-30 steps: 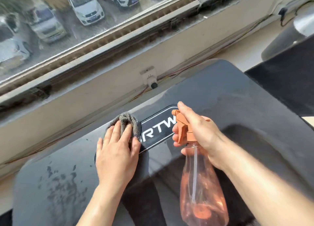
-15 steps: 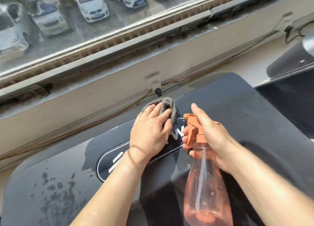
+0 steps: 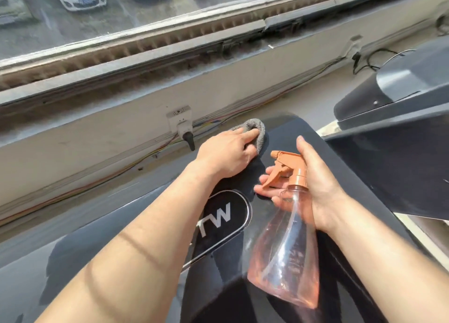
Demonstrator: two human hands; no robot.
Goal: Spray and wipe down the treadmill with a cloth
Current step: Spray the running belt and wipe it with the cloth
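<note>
Left of the left forearm (image 3: 145, 237) the black treadmill hood (image 3: 73, 245) lies open for a pass. Close beyond its far edge stands the low wall (image 3: 97, 140), where a plug (image 3: 187, 137) juts out near the cloth (image 3: 252, 125). The spray bottle (image 3: 286, 250) hangs over the right half, and a neighbouring machine (image 3: 388, 152) crowds that side.

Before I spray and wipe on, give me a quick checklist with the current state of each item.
1. The cloth sits under the left hand on the treadmill cover: ok.
2. The right hand holds the spray bottle by its neck: ok.
3. Liquid in the bottle: ok, some shows low down.
4. A finger on the trigger: cannot tell; the fingers lie beneath it.
5. Aim of the nozzle: not ok, it faces the left hand, with the wall plug beyond.
</note>
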